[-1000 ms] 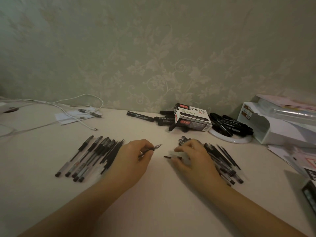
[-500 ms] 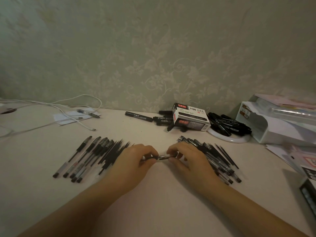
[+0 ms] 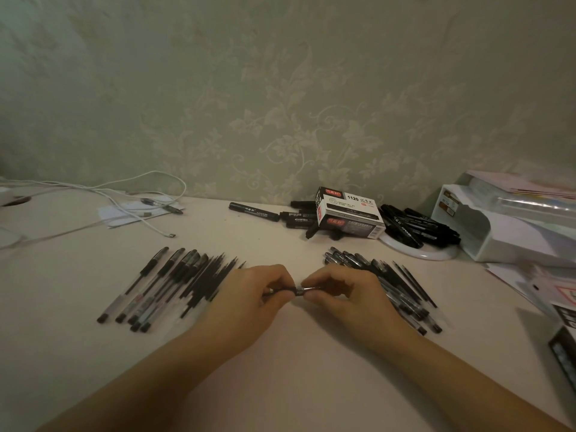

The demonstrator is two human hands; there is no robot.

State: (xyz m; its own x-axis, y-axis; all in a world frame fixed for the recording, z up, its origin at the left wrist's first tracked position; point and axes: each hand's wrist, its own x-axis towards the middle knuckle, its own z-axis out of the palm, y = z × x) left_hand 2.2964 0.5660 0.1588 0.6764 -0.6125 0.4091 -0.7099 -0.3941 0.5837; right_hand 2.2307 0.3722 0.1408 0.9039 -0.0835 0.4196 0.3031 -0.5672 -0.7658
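While the left hand (image 3: 249,302) and right hand (image 3: 346,299) pinch a black pen (image 3: 300,289) beside its middle joint, it looks light, stiff and slippery, best gripped there.

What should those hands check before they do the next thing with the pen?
1. Left hand grips the thin black pen: ok.
2. Right hand pinches the pen's other end: ok.
3. Pen's two parts pushed fully together: cannot tell, the fingers hide most of the pen.
4. Bare spot on the pale table near the row of black pens on the left, to lay the pen down: ok.
5. Heap of loose black pens close beside the right hand, for the next pick: ok.
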